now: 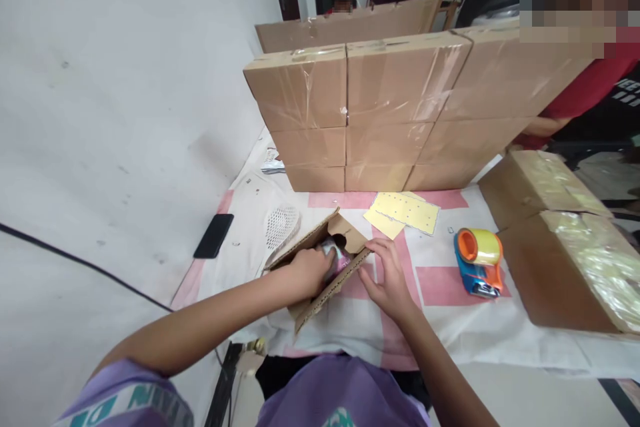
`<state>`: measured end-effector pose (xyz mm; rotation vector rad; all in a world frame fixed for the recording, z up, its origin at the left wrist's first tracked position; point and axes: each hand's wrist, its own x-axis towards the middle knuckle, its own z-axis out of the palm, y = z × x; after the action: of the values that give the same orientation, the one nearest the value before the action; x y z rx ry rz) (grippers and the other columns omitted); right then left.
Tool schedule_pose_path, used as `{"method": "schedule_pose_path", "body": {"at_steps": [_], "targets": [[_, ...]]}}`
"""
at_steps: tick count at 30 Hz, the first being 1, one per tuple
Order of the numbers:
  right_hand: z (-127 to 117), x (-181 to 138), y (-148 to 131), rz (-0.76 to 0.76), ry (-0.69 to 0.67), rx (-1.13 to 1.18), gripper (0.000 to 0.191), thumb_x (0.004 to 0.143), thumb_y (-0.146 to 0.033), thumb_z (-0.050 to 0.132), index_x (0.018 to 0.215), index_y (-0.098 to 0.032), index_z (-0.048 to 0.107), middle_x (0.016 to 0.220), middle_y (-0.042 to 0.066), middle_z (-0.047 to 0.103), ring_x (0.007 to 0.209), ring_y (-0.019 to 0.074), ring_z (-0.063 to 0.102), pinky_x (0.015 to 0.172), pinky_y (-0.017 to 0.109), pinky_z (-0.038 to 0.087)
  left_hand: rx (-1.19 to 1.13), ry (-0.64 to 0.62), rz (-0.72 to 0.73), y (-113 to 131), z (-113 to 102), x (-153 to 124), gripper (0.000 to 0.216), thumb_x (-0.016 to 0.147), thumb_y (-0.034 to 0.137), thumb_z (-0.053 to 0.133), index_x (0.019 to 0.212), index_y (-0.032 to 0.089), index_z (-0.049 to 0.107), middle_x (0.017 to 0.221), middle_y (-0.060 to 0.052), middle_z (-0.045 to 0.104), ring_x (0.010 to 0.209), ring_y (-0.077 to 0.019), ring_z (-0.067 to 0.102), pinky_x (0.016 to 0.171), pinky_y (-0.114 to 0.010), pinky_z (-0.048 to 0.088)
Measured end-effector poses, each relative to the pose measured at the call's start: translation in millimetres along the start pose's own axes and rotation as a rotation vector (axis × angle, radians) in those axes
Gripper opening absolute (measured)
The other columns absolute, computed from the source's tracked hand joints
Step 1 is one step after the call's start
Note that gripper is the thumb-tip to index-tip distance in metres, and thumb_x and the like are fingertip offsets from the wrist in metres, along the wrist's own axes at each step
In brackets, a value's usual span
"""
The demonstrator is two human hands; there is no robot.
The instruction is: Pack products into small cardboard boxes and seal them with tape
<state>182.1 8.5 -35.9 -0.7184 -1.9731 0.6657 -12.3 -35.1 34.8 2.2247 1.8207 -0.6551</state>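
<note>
Brown cardboard box [320, 260], orange/blue/yellow tape gun [477, 263], pink-white cloth [440, 280], yellow sheets [405, 212].

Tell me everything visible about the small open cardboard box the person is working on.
The small cardboard box is plain brown corrugated board, lying tilted on the pink-and-white table cover with its flaps open. The left hand reaches inside, against a pinkish item only partly visible. The right hand holds the edge of the near flap. A white mesh piece lies just left of it, yellow sheets behind it.

Small open cardboard box [320, 260], flaps up, pinkish item [334, 257] inside, on table.
</note>
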Motion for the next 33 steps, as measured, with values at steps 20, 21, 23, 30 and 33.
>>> {"method": "schedule_pose_path", "body": {"at_steps": [20, 21, 23, 30, 33], "targets": [[1, -29, 7, 0.062, -0.108, 0.004, 0.063, 0.07, 0.005, 0.047, 0.124, -0.027, 0.054, 0.124, 0.01, 0.047, 0.126, 0.0261, 0.051, 0.104, 0.043, 0.051, -0.085, 0.108, -0.073, 5, 37, -3, 0.068, 0.091, 0.02, 0.053, 0.154, 0.028, 0.028, 0.141, -0.019, 0.045, 0.121, -0.0362, 0.055, 0.092, -0.05, 0.055], [1, -28, 5, 0.064, -0.119, 0.0, 0.062, 0.07, 0.005, 0.047, 0.123, -0.027, 0.054, 0.123, 0.01, 0.048, 0.124, 0.0257, 0.052, 0.103, 0.042, 0.052, -0.087, 0.1, -0.068, 5, 39, -5, 0.07, 0.09, 0.018, 0.054, 0.154, 0.027, 0.027, 0.142, -0.019, 0.044, 0.121, -0.0358, 0.055, 0.095, -0.05, 0.053], [1, -26, 2, 0.071, -0.143, -0.009, 0.061, 0.07, 0.006, 0.047, 0.121, -0.026, 0.055, 0.121, 0.01, 0.05, 0.119, 0.0252, 0.054, 0.099, 0.041, 0.054, -0.087, 0.075, -0.072, 4, 40, -12, 0.073, 0.089, 0.014, 0.052, 0.156, 0.026, 0.026, 0.143, -0.02, 0.044, 0.122, -0.0366, 0.056, 0.095, -0.05, 0.053], [-2, -21, -8, 0.075, -0.197, -0.081, 0.049, 0.075, 0.007, 0.047, 0.112, -0.024, 0.055, 0.112, 0.008, 0.054, 0.104, 0.0251, 0.056, 0.087, 0.041, 0.055, -0.169, -0.057, -0.057, 2, 18, -35, 0.072, 0.085, 0.019, 0.059, 0.153, 0.027, 0.036, 0.143, -0.021, 0.046, 0.119, -0.0401, 0.059, 0.091, -0.053, 0.055], [-3, -20, -11, 0.074, -0.223, -0.086, 0.047, 0.076, 0.007, 0.047, 0.11, -0.024, 0.054, 0.109, 0.008, 0.053, 0.1, 0.0242, 0.057, 0.083, 0.038, 0.055, -0.19, -0.136, -0.021, -4, 2, -42, 0.081, 0.078, 0.017, 0.066, 0.153, 0.025, 0.037, 0.145, -0.022, 0.045, 0.122, -0.0419, 0.058, 0.092, -0.054, 0.055]]}}
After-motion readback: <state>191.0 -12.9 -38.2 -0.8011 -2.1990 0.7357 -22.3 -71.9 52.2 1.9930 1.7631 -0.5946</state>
